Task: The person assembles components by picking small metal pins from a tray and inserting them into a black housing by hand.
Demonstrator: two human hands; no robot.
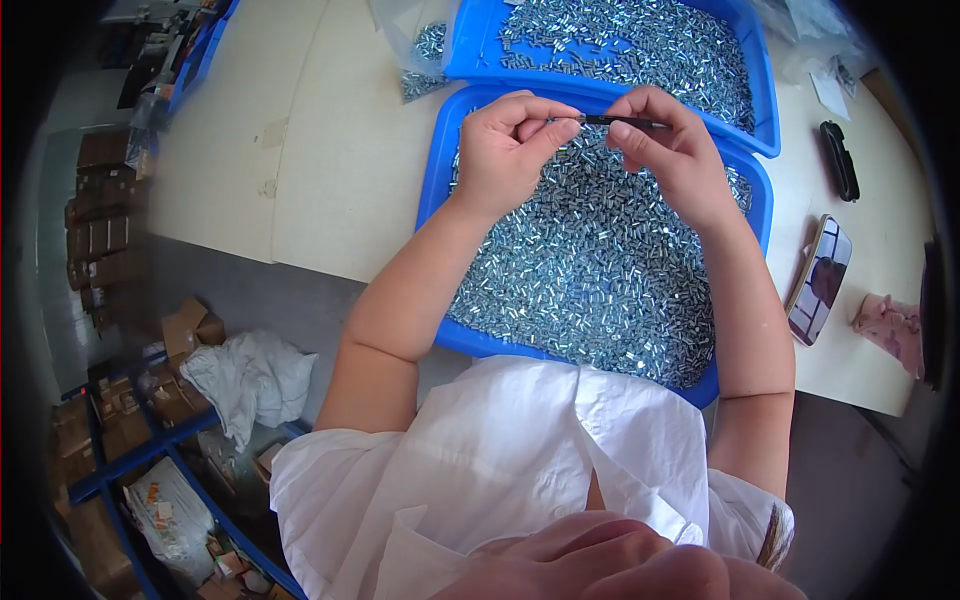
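Above the near blue tray (432, 200), my right hand (678, 158) grips a thin black pen-like tool (600, 119) between thumb and fingers. The tool lies roughly level and points toward my left hand (505, 150). My left thumb and forefinger are pinched together at its tip; whatever they hold there is too small to make out. Under both hands, many small shiny metal cylinders (590, 270) fill the near tray.
A second blue tray (478, 45) with similar metal pieces stands behind. A clear bag (430, 50) of pieces is at its left. On the right lie a black case (838, 160), a phone (820, 280) and a printed piece (888, 328). Boxes fill a blue-framed rack (180, 430) at lower left.
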